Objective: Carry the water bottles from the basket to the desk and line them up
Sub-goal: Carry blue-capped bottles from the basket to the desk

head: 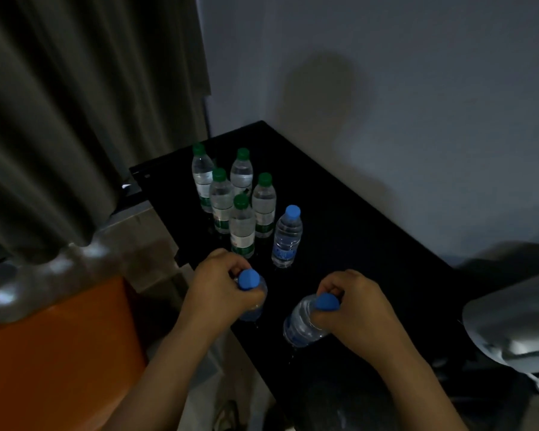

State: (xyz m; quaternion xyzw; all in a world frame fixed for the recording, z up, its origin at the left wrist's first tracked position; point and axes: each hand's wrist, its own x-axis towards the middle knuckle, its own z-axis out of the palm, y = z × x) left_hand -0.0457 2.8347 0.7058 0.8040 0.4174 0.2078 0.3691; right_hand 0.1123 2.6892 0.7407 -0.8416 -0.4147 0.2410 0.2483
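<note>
- Nearest, the right hand [349,309] is closed around the neck of a tilted clear blue-capped bottle [302,325] over the black desk [371,244].
- Likewise the left hand [218,284] grips a second blue-capped bottle [249,281].
- Farther, one blue-capped bottle [288,236] stands upright on the desk.
- Behind, five green-capped bottles [242,225] stand clustered together.

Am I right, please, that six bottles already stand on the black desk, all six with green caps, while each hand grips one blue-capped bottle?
Not quite: the head view shows five green-capped bottles and one blue-capped bottle standing on the desk. The left hand and right hand do each grip a blue-capped bottle.
</note>
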